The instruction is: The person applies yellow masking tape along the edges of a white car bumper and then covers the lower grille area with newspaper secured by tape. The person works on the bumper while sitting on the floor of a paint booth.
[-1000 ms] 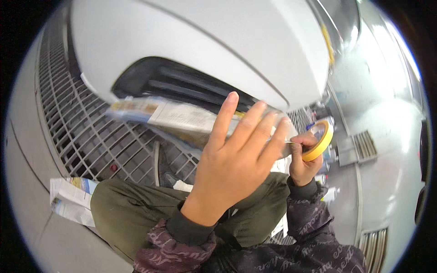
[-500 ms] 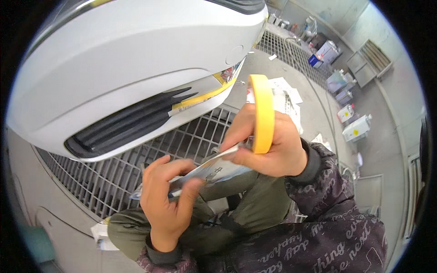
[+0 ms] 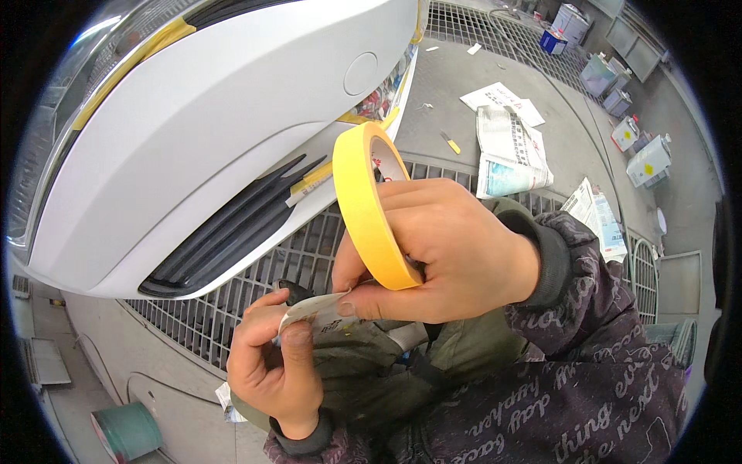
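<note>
Tape roll [image 3: 357, 203] on right hand [image 3: 456, 251], cans [image 3: 649, 161] — contents hidden

soft, fairly bright light; straight edges bow toward a black, blue-fringed rim.

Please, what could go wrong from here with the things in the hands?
The pale, printed paper strip is pinched by the left hand and the right hand, so a hard pull might tear it. The yellow, ring-shaped tape roll loops around part of the right hand, so it could slip off, perhaps onto the grey metal floor grating.
</note>
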{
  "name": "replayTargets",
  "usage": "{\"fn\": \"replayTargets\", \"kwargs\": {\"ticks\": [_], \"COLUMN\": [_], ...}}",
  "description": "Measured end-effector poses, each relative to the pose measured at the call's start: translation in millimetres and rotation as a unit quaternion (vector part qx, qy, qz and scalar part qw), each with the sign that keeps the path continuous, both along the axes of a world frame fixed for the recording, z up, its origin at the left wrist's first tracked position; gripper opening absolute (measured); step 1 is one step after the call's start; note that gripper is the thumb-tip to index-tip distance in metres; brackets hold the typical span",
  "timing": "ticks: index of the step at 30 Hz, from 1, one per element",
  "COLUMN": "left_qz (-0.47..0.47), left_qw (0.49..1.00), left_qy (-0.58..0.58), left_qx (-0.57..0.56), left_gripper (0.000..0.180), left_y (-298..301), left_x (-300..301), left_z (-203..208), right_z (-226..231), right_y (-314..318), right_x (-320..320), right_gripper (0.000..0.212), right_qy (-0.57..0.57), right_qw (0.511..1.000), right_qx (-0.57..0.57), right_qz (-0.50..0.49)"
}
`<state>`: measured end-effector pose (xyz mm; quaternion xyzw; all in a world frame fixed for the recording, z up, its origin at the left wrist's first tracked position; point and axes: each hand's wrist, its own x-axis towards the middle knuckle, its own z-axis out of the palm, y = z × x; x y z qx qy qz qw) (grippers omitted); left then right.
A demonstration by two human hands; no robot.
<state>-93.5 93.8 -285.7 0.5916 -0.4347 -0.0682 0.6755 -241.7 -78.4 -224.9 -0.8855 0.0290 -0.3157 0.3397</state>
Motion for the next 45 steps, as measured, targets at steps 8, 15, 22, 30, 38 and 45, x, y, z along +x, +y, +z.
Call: {"fn": "replayTargets", "kwargs": {"ticks": [8,15,22,30,38,45], "left_qz": [-0.032,-0.02,-0.02,-0.031,-0.02,-0.034], "left_qw": [0.997,0.997,0.999,0.999,0.998,0.985], "left_qy": [-0.075,-0.067,-0.045,-0.005,-0.015,-0.138], "left_qx": [-0.012,0.013,0.013,0.038,0.052,0.099], "left_gripper": [0.025,0.013,0.018,0.018,0.013,0.011], "left_y": [-11,-16,-14,-9,-12,-12], "left_x": [4,4,6,11,7,8], "left_z": [24,35,33,24,23,28], "right_z": [-2,-5,-5,-4,-7,4], "right_y": [1,-2,0,2,-2,0], "right_x": [3,7,12,12,12,22], "right_gripper": [0.015,0.017,0.016,0.016,0.015,0.016], "right_qy": [0.009,0.0,-0.013,0.005,-0.027,-0.068], "right_qw": [1.0,1.0,0.999,0.997,0.998,0.997], "right_qx": [0.012,0.009,0.036,0.069,0.057,-0.037], "right_qz": [0.008,0.018,0.022,0.02,-0.002,0.003]}}
